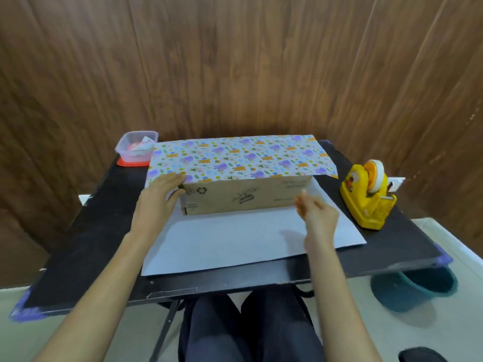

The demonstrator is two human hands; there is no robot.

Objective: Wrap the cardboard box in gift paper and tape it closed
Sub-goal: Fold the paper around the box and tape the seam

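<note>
A long brown cardboard box [243,195] lies on a sheet of gift paper [235,239] whose white underside faces up on the black table. The far part of the paper, its flowery printed side [240,158] showing, is folded over the box top and overhangs both ends. My left hand [159,194] presses flat on the paper at the box's near left corner. My right hand [317,212] hovers by the box's near right corner, fingers loosely curled, holding nothing I can see. A yellow tape dispenser [368,195] stands to the right.
A clear plastic tub [136,146] on a red lid sits at the table's back left. The black table [86,244] ends close in front of my knees. A teal bucket [413,288] stands on the floor under the right corner. A wooden wall rises behind.
</note>
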